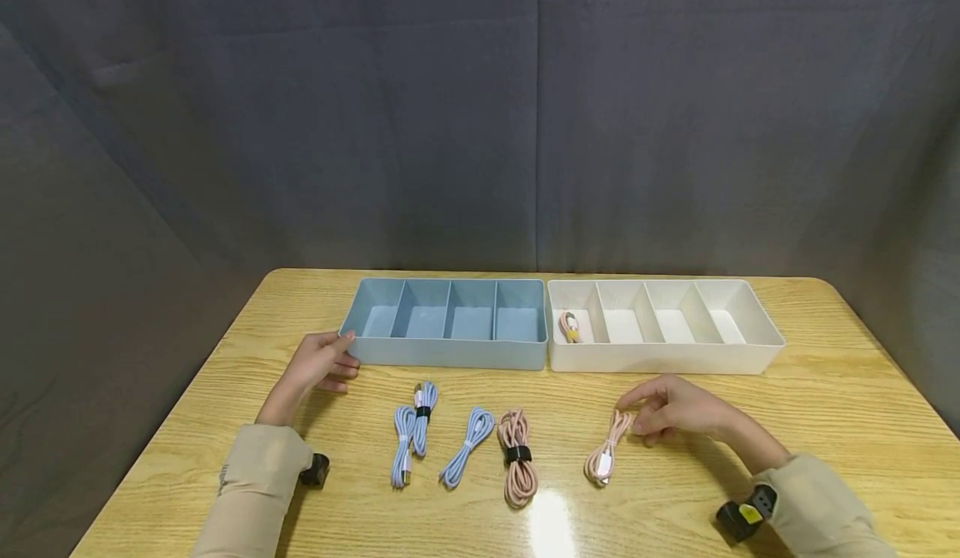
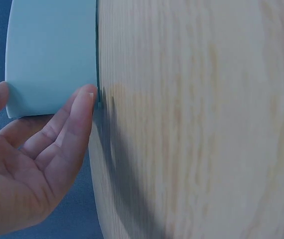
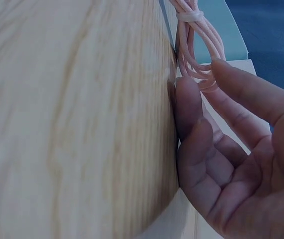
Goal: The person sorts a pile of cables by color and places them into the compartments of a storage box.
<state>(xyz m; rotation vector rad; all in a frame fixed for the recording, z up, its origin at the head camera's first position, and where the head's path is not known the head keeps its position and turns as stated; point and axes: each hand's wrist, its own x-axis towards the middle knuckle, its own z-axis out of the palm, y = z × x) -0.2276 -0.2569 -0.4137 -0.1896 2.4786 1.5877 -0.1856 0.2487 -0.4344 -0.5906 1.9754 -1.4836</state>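
My left hand grips the left front corner of a blue divided box, thumb at its top rim and fingers against the side near the base. With my right hand I hold one end of a coiled pink cable between thumb and forefinger; my other fingers curl beside it. A pale tie binds this coil, and its white plug points toward me. To its left lies a thicker pink cable coil with a black strap. Three light-blue cable coils lie in front of the blue box.
A white divided box stands right beside the blue one at the back of the wooden table. Its leftmost compartment holds a small pink cable with a yellow band. Grey cloth hangs behind the table.
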